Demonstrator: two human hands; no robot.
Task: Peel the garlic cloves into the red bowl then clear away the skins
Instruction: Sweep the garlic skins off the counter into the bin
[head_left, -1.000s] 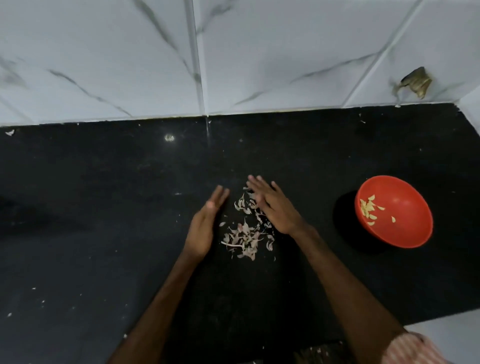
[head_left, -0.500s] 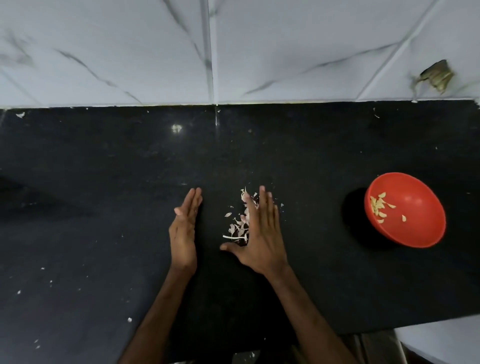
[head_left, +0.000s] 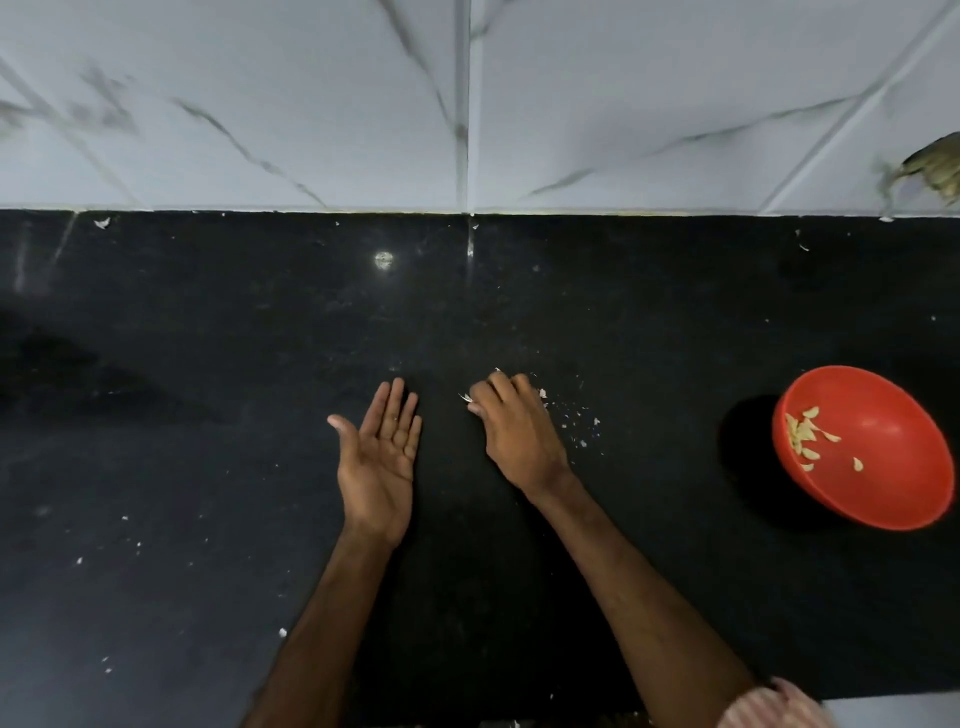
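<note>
My left hand (head_left: 382, 457) lies palm up on the black counter (head_left: 208, 415) with its fingers straight and nothing in it. Just to its right, my right hand (head_left: 517, 431) is curled over the garlic skins (head_left: 467, 398); only a few bits stick out under its fingers. Small skin crumbs (head_left: 582, 423) are scattered right of that hand. The red bowl (head_left: 883, 467) sits tilted at the far right with several peeled garlic cloves (head_left: 804, 434) inside.
A white marble-patterned tiled wall (head_left: 311, 104) rises behind the counter. A brownish scrap (head_left: 935, 166) sits at the wall's right edge. White specks dot the counter's left and front. The counter's front edge runs along the bottom right.
My right hand has closed over the pile of skins, which now is mostly hidden. My left hand has turned from edge-on to palm up.
</note>
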